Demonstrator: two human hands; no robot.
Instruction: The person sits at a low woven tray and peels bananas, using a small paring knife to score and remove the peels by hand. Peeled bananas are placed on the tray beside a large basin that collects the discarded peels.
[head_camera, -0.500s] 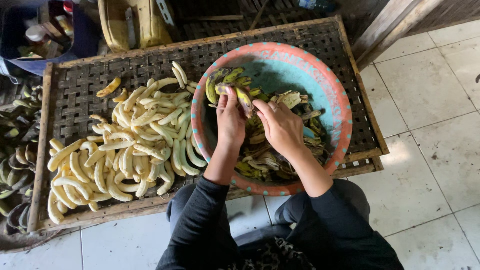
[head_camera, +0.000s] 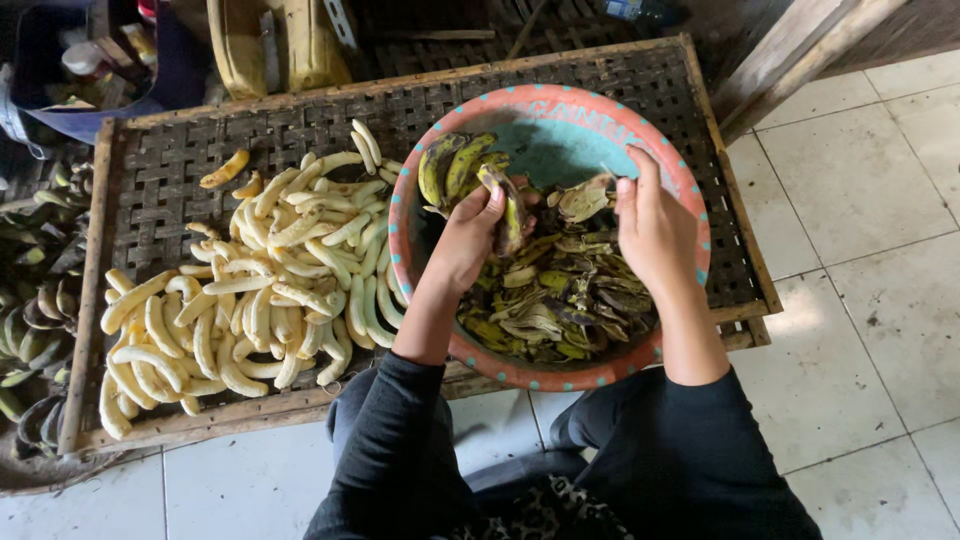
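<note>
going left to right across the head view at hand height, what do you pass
unpeeled bananas on the floor → peeled bananas on the woven tray → left hand holding a banana → peels in the basin → right hand → tiled floor

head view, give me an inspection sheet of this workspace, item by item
surface: dark woven bamboo tray with a wooden frame, set on a pale tiled floor
job's things: round pink plastic basin with a teal inside, holding green-black banana peels and a few unpeeled green bananas; heap of pale peeled bananas on the tray beside it
clutter: unpeeled green bananas off the tray's left edge
grippers: left hand grips a partly peeled banana over the basin; right hand open, holding nothing
cables: nothing seen
surroundings: yellow container and wooden beam beyond the tray
</note>
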